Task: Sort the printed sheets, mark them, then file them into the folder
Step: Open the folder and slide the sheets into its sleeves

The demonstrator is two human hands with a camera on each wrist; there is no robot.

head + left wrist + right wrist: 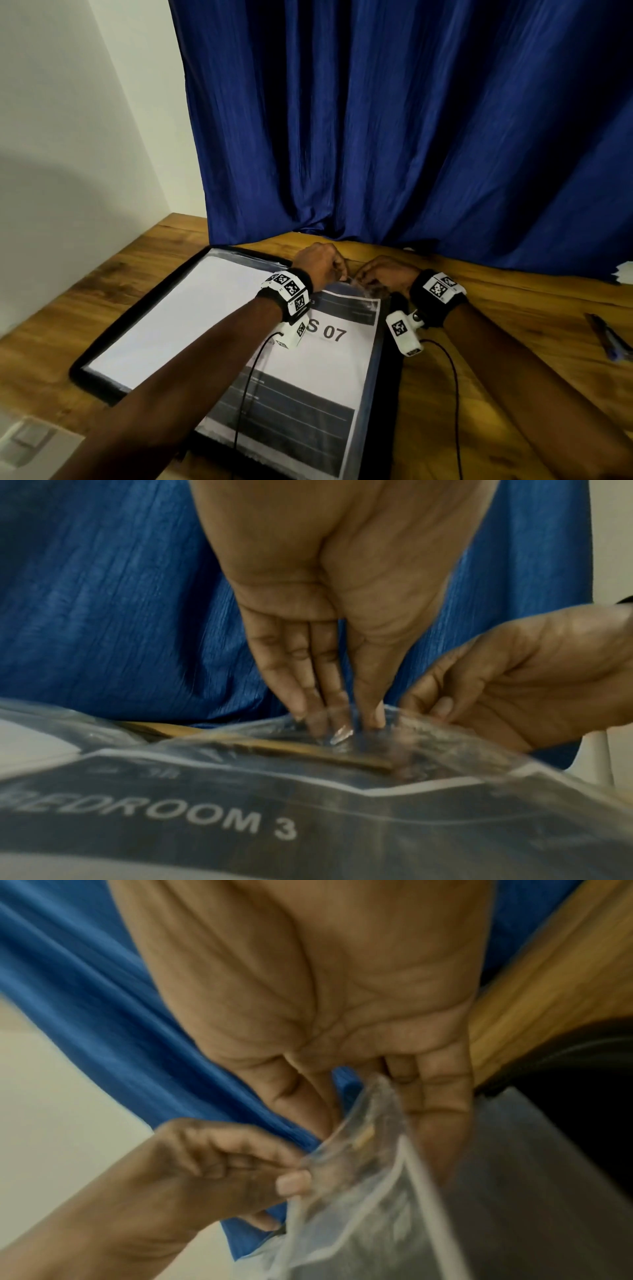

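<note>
A black folder (pixel 79 371) lies open on the wooden table (pixel 496 318). Its left page holds a plain white sheet (pixel 178 322). On its right page lies a printed sheet (pixel 308 373) marked "S 07", headed "BEDROOM 3" (pixel 205 818), inside a clear plastic sleeve (pixel 428 753). My left hand (pixel 337 270) pinches the sleeve's top edge, fingers pointing down (pixel 329 718). Just right of it, my right hand (pixel 366 279) pinches the same edge (pixel 441 710). In the right wrist view the sleeve mouth (pixel 359 1191) stands between both hands, with the sheet's top corner inside it.
A blue curtain (pixel 376 120) hangs right behind the folder. A pen (pixel 609 339) lies on the table at the right, and a white paper stack (pixel 625 272) shows at the right edge. A pale box (pixel 27 442) sits at the front left corner.
</note>
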